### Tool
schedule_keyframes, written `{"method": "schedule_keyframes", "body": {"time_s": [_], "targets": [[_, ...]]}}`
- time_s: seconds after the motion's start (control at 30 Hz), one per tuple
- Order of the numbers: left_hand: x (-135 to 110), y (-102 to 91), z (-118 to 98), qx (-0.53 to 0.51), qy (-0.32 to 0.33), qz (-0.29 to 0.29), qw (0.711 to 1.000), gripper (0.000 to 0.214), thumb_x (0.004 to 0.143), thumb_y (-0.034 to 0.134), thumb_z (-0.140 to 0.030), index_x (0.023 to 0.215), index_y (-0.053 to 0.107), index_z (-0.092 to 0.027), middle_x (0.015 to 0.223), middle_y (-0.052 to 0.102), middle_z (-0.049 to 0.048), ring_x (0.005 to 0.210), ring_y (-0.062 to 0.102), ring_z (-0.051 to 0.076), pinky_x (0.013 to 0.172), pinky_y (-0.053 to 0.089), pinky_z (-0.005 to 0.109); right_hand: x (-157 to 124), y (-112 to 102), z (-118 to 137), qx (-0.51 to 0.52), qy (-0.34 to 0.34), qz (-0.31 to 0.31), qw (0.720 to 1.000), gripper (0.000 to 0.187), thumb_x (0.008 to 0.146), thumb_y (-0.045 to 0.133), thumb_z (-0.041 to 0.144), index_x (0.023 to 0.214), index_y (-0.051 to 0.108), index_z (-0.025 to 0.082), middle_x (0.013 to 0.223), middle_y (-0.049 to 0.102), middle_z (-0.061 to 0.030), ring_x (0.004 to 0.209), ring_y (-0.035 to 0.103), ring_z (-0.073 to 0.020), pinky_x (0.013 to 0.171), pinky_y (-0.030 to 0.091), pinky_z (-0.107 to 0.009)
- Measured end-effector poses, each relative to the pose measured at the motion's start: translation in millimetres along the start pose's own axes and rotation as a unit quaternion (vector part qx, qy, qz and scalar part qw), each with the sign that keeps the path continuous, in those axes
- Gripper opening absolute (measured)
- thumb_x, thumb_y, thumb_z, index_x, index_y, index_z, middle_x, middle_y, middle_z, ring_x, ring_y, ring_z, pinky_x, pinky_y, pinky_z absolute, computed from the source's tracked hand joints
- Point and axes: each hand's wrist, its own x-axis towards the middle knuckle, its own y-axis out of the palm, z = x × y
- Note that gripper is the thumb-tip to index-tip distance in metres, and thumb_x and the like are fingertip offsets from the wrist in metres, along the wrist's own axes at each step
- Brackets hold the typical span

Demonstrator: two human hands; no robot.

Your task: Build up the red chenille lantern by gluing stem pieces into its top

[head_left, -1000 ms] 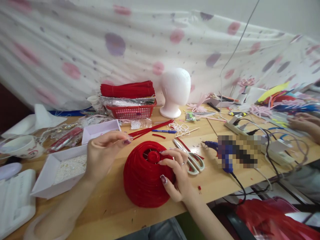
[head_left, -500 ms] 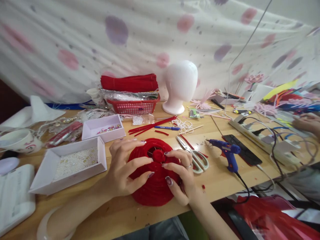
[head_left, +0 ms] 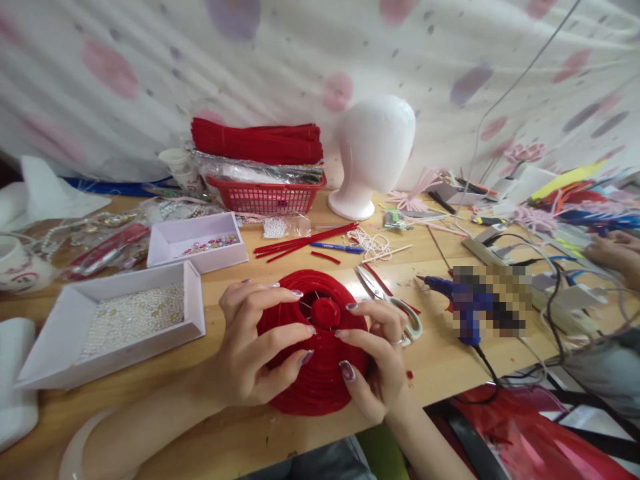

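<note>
A round red dome (head_left: 313, 393) of fuzzy, ringed strips sits on the wooden table in front of me. Near its top is an opening with a small red coil (head_left: 326, 312) in the middle, and thin wires span the gap. My left hand (head_left: 253, 350) curls around the left side, its fingertips at the opening's near edge. From the right, my right hand (head_left: 383, 353) grips the same dome, thumb on the side and fingertips close to the coil. Scissors (head_left: 413, 325) with pale handles lie just beyond my right hand.
A blue glue gun (head_left: 440, 285), partly pixelated, lies at right near a power strip (head_left: 480, 252). At left are white boxes of pearl beads (head_left: 135, 320) and gems (head_left: 210, 245). Behind stand a red basket (head_left: 270, 197) and a white foam head (head_left: 375, 153). Another person's hand (head_left: 613, 253) is far right.
My view has shifted slightly, so the background sits higher in the picture. Both hands keep nearly the same hold on the red dome, with the fingertips moved only a little.
</note>
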Motion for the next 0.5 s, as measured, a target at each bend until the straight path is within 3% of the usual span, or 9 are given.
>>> {"method": "schedule_keyframes", "body": {"time_s": [0.5], "targets": [[0.9,0.6,-3.2,0.014,-0.014,0.013,1.0,0.018,0.087,0.058,-0.025,0.105,0.059,-0.027,0.122,0.058,0.0078,0.112,0.052,0.03,0.099,0.038,0.054,4.6,2.6,1.1,-0.011,-0.003,-0.018,1.0,0.032,0.079,0.055,0.022,0.112,0.058,0.025,0.122,0.052,-0.0072,0.107,0.05,-0.0281,0.091,0.041,-0.052]]}}
